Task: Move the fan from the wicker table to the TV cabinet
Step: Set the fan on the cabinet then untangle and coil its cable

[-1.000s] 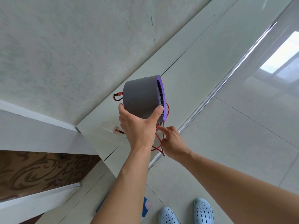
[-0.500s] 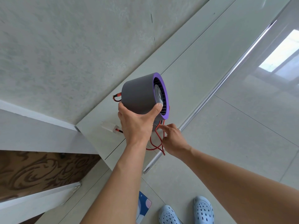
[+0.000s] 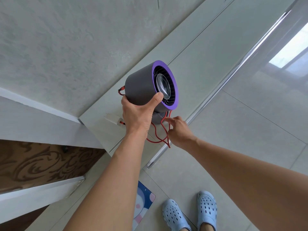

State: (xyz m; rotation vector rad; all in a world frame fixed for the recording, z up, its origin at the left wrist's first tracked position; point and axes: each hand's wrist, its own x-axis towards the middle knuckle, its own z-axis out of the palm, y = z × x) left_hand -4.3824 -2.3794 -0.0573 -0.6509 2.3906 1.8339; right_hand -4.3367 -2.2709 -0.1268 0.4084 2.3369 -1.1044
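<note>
**Fan set-down on TV cabinet: placement in hand**

Along the pale wall, the TV cabinet is seen as a long, light slab running from near left to far right, with a metal trim along its floor-side edge. Its top is taken as the drop-off surface, so the carrying part of the task is judged nearly done.

Near the cabinet's left end the fan is found, a grey drum with a purple front ring and a grille turned to the right. Its small base is seen low, at or just above the cabinet top; contact cannot be confirmed. The drum is gripped from below by the left hand, thumb laid on the front rim and fingers curled round the back, presumably so the tilt of the head can be steadied while the base settles.

Just right of the base the right hand is noted, fingers bunched narrowly and pinching the red cord. The cord is probably being held off so that it is not trapped under the base. Its slack is looped over the cabinet edge, and a white plug lies on the top to the left of the fan.

Release of both hands is judged to remain.
</note>
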